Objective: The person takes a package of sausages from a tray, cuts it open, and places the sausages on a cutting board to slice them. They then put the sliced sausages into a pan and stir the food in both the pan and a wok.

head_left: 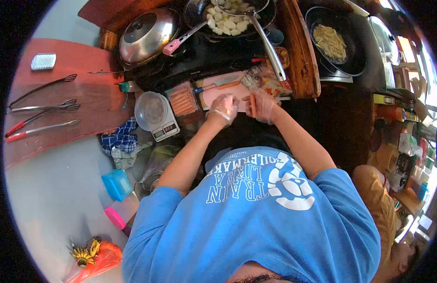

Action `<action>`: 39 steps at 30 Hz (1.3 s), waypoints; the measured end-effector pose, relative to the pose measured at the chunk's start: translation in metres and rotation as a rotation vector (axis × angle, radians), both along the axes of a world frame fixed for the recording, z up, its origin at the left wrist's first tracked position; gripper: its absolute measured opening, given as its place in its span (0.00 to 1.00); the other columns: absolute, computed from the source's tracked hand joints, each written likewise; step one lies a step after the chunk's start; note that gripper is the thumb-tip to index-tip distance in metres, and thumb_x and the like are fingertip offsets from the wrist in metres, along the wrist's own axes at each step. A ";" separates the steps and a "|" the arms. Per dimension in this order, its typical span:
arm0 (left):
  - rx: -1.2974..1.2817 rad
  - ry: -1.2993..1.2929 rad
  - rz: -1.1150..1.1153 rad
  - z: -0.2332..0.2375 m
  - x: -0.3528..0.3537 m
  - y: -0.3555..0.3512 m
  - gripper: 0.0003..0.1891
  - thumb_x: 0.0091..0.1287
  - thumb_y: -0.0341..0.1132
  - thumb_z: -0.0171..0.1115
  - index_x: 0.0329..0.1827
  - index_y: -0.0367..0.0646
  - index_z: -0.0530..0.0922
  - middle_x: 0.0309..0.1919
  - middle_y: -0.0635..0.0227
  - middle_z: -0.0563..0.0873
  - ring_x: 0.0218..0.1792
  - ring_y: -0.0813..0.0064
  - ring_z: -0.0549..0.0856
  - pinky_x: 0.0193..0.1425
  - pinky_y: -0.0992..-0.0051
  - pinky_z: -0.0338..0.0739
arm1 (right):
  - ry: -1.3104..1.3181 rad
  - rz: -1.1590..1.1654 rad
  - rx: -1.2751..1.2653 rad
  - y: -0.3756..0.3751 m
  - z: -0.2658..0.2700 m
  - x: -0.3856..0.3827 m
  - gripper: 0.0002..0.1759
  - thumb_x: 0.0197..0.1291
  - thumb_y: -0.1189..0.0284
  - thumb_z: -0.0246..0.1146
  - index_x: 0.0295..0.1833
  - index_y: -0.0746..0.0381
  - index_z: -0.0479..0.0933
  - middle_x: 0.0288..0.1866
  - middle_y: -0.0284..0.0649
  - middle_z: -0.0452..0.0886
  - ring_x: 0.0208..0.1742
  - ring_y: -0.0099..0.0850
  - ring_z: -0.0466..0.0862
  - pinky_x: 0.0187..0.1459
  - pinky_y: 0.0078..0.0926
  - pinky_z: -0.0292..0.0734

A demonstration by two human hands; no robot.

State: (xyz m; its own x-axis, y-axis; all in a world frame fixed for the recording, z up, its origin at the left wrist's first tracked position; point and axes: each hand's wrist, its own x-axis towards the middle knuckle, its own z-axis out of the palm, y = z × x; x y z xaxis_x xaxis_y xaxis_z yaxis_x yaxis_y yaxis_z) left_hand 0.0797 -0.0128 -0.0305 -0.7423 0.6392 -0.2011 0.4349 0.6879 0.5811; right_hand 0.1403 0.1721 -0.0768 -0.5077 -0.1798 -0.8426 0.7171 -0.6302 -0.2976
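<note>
Both hands wear clear plastic gloves and are close together at the near edge of a pink cutting board [210, 96]. My right hand [264, 106] is closed around a sausage [253, 104]. Fingers curled, my left hand [225, 107] sits just left of it; whatever its fingertips hold, if anything, is too small to make out. A pack of sausages [182, 100] lies left of the board. Across the board's far side rests a knife [235, 78]. Crumpled clear plastic packaging [270, 80] is beyond my right hand.
A digital scale [165, 131] with a clear bowl [151, 111] stands left. Beyond the board are a lidded pan [150, 35] and a pan of white pieces [228, 23] with a strainer across it. Another pan [355, 52] holds fries. Tongs [43, 126] lie on the red table [93, 94]. Another person's leg [376, 198] is at right.
</note>
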 end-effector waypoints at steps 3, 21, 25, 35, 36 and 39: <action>0.148 0.020 -0.061 -0.007 -0.003 0.000 0.09 0.63 0.36 0.59 0.41 0.42 0.81 0.39 0.52 0.85 0.44 0.47 0.84 0.51 0.53 0.78 | 0.036 -0.173 -0.123 -0.004 0.019 0.001 0.21 0.71 0.58 0.55 0.49 0.68 0.78 0.38 0.46 0.82 0.33 0.37 0.81 0.38 0.38 0.82; 0.000 0.187 -0.494 0.064 -0.023 0.019 0.09 0.67 0.37 0.54 0.35 0.41 0.79 0.30 0.50 0.86 0.34 0.48 0.86 0.40 0.53 0.81 | 0.331 -0.247 -0.046 -0.001 0.050 0.001 0.14 0.70 0.64 0.61 0.47 0.66 0.79 0.40 0.41 0.83 0.38 0.33 0.85 0.41 0.35 0.86; -0.046 0.291 -0.569 0.047 -0.027 0.019 0.08 0.65 0.36 0.57 0.30 0.42 0.77 0.26 0.53 0.84 0.29 0.51 0.85 0.35 0.55 0.81 | 0.414 -0.208 -0.062 -0.002 0.054 0.002 0.13 0.70 0.65 0.62 0.47 0.64 0.79 0.40 0.40 0.84 0.39 0.32 0.85 0.41 0.32 0.85; 0.214 0.302 -0.584 0.058 -0.030 0.020 0.06 0.60 0.35 0.62 0.27 0.45 0.77 0.23 0.58 0.82 0.27 0.55 0.84 0.33 0.58 0.79 | 0.389 -0.148 0.029 -0.006 0.073 0.008 0.10 0.70 0.69 0.62 0.42 0.66 0.80 0.34 0.39 0.84 0.30 0.29 0.83 0.34 0.31 0.82; 0.267 0.267 -0.574 0.062 -0.029 0.019 0.06 0.59 0.35 0.63 0.27 0.45 0.77 0.23 0.58 0.82 0.27 0.55 0.84 0.33 0.58 0.79 | 0.388 -0.147 0.028 -0.006 0.075 0.008 0.10 0.70 0.69 0.62 0.42 0.66 0.80 0.34 0.39 0.84 0.30 0.29 0.83 0.34 0.31 0.82; 0.296 0.243 -0.535 0.064 -0.028 0.018 0.04 0.58 0.34 0.63 0.28 0.45 0.78 0.22 0.57 0.82 0.26 0.55 0.83 0.32 0.58 0.79 | 0.376 -0.095 0.117 -0.005 0.083 0.006 0.10 0.69 0.71 0.63 0.40 0.68 0.81 0.35 0.41 0.84 0.31 0.30 0.84 0.36 0.31 0.85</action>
